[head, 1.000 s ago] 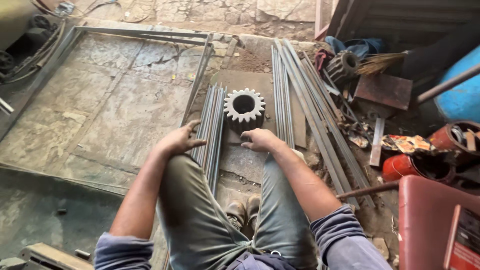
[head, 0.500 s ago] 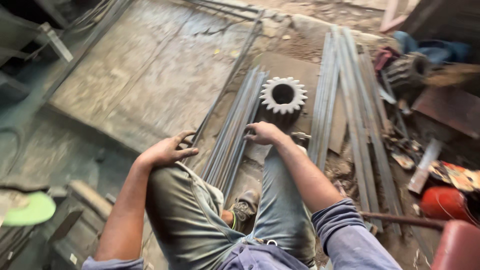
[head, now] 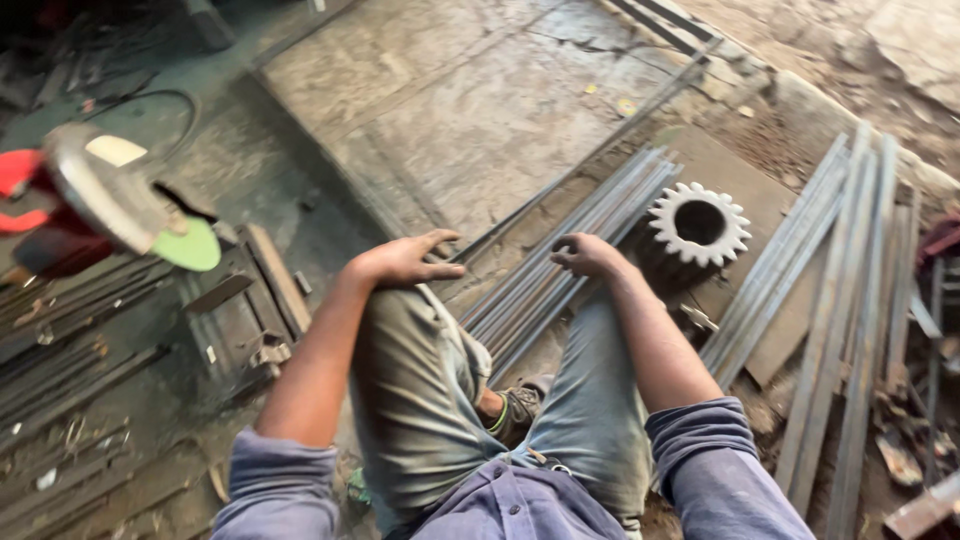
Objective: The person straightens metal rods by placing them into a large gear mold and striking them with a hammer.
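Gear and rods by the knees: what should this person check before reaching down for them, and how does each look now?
1. Left hand free: ok, it rests on the left knee, holding nothing.
2. Right hand free: ok, on the right knee, its fingers curled and empty.
3. Rods lying together: ok, bundled flat between the knees.
4. Gear stable: ok, flat on a plate beside the rods.
5. Grinder off: cannot tell, it is blurred at the left.
6. Footing: cannot tell, scrap litters the floor.
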